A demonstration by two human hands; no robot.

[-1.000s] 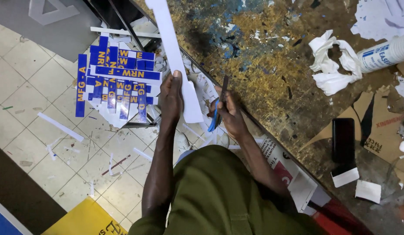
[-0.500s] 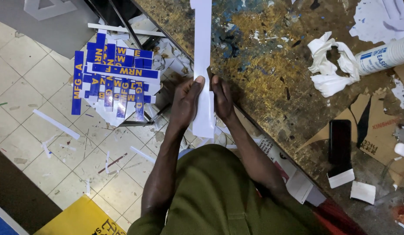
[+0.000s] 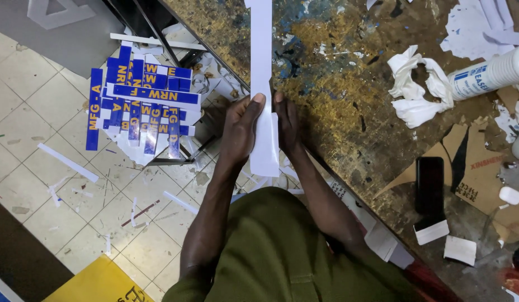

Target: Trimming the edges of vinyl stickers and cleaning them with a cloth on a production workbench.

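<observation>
Head view: a person in a green shirt looks down at a paint-stained workbench (image 3: 349, 112).
Left hand (image 3: 240, 131): grasps the long white strip (image 3: 261, 84) from its left.
Right hand (image 3: 287, 126): pinches the strip's right edge.
Strip: over the bench edge, running away from the body.
Nearby: blue lettered strips (image 3: 139, 103) heaped at left; crumpled white paper (image 3: 419, 89) at right.

one head-worn view; looks steeply down, close over the workbench (image 3: 349, 128) edge and tiled floor (image 3: 41, 128)

Pale tiled floor (image 3: 41, 112) littered with paper scraps, paint-stained worn workbench (image 3: 349, 100)
</observation>
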